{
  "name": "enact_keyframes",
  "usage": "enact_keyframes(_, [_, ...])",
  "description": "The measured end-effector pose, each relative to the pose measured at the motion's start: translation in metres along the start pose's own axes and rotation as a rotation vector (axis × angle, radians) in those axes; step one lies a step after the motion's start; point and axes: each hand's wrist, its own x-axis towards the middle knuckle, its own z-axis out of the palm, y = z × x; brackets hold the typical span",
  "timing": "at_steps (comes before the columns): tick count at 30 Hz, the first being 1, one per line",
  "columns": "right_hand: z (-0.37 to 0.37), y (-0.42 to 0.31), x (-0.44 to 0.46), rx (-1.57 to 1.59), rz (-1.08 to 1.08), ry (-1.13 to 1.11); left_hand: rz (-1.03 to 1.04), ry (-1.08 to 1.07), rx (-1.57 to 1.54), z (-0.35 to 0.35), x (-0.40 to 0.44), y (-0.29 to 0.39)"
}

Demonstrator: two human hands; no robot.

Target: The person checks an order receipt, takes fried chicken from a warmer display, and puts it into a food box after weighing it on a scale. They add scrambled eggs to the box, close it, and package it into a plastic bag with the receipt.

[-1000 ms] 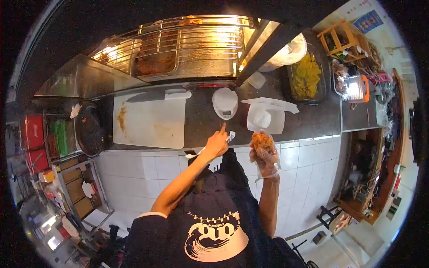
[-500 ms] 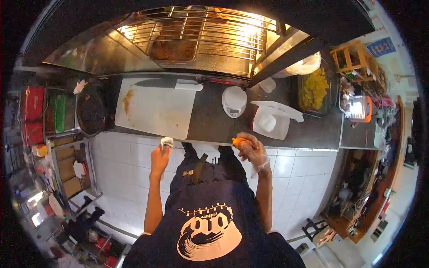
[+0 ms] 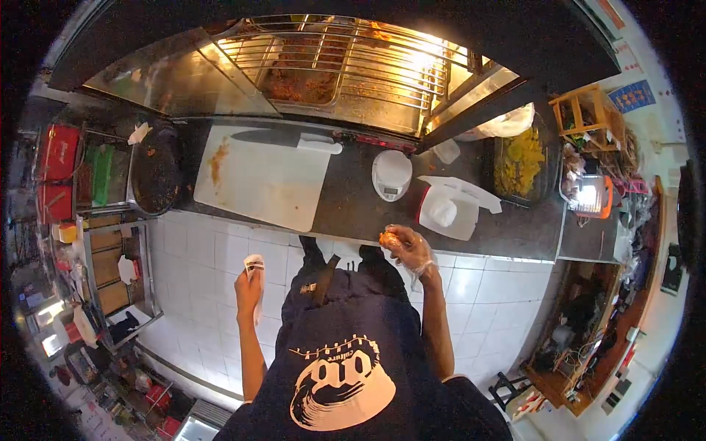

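Observation:
My left hand point(image 3: 248, 289) is closed round a strip of white printed paper point(image 3: 254, 263), off the counter's front edge. In a clear plastic glove, my right hand point(image 3: 413, 252) grips orange-brown food point(image 3: 391, 237) just in front of the counter. Beyond it on the dark counter point(image 3: 353, 198) lies an open white box point(image 3: 462, 229) with a white rounded lump point(image 3: 441, 211) inside. A white digital scale point(image 3: 391, 175) stands to the box's left. Further left, a knife point(image 3: 287, 138) rests at the back of a stained white cutting board point(image 3: 257, 184).
A lit metal rack and tray point(image 3: 301, 81) stand behind the counter. At the right is a dark tray of yellow-green food point(image 3: 521, 162), with an orange-rimmed container point(image 3: 592, 197) beyond. A dark round pan point(image 3: 156, 176) sits at the left.
My left hand has moved left, away from the scale, with the paper. My right hand has drawn back left from the box, still holding the food. The camera view has shifted.

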Motion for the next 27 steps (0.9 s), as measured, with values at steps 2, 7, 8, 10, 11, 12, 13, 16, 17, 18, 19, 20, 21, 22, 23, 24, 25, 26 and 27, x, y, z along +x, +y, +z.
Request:
enact_keyframes(2, [0.002,0.004,0.005,-0.037,-0.032,-0.001,-0.01,0.022,-0.018,0.004,-0.002,-0.008])
enact_keyframes(7, [0.005,-0.006,0.005,-0.08,-0.019,0.01,-0.032,0.021,-0.064,0.015,-0.011,-0.009])
enact_keyframes(8, [0.006,-0.01,0.005,-0.092,-0.003,0.012,-0.031,0.023,-0.063,0.016,-0.012,-0.007])
enact_keyframes(10, [0.005,-0.011,0.005,-0.103,0.013,0.013,-0.027,0.004,-0.067,0.018,-0.018,-0.006])
enact_keyframes(11, [0.004,-0.011,0.004,-0.064,0.003,0.0,-0.041,0.002,-0.05,0.019,-0.017,-0.01])
enact_keyframes(12, [0.002,-0.01,0.003,-0.024,-0.008,-0.013,-0.04,0.002,-0.048,0.02,-0.018,-0.014])
enact_keyframes(13, [0.001,-0.003,0.006,-0.022,-0.007,-0.013,-0.029,-0.006,-0.07,0.021,-0.019,-0.019])
enact_keyframes(16, [-0.002,0.008,0.012,-0.11,-0.089,0.003,-0.047,-0.014,-0.059,0.021,-0.02,-0.019])
enact_keyframes(17, [-0.004,0.012,0.012,-0.074,-0.106,-0.005,-0.077,-0.014,-0.027,0.021,-0.02,-0.019])
enact_keyframes(18, [-0.005,0.011,0.012,-0.038,-0.124,-0.014,-0.077,-0.014,-0.026,0.021,-0.02,-0.022])
enact_keyframes(19, [-0.005,0.011,0.012,-0.036,-0.123,-0.014,-0.064,-0.006,-0.012,0.021,-0.019,-0.024])
enact_keyframes(20, [-0.005,0.012,0.013,-0.024,-0.106,-0.015,-0.05,0.003,0.001,0.02,-0.019,-0.024])
enact_keyframes(21, [-0.004,0.012,0.015,-0.011,-0.09,-0.017,-0.05,0.003,0.003,0.02,-0.019,-0.024])
enact_keyframes(22, [-0.004,0.013,0.017,-0.01,-0.09,-0.018,-0.055,0.003,-0.012,0.02,-0.019,-0.024])
enact_keyframes(23, [-0.002,0.011,0.02,-0.081,-0.137,0.0,-0.06,0.004,-0.027,0.02,-0.019,-0.023])
enact_keyframes(24, [-0.001,0.009,0.024,-0.152,-0.185,0.019,-0.059,0.005,-0.026,0.02,-0.019,-0.022])
enact_keyframes(25, [-0.001,0.007,0.033,-0.151,-0.185,0.022,-0.047,0.004,-0.033,0.02,-0.019,-0.02])
enact_keyframes(26, [-0.003,0.001,0.045,-0.34,-0.137,0.044,-0.033,0.002,-0.04,0.021,-0.018,-0.017])
enact_keyframes(27, [-0.003,-0.005,0.059,-0.528,-0.086,0.066,-0.029,-0.002,-0.037,0.021,-0.019,-0.013])
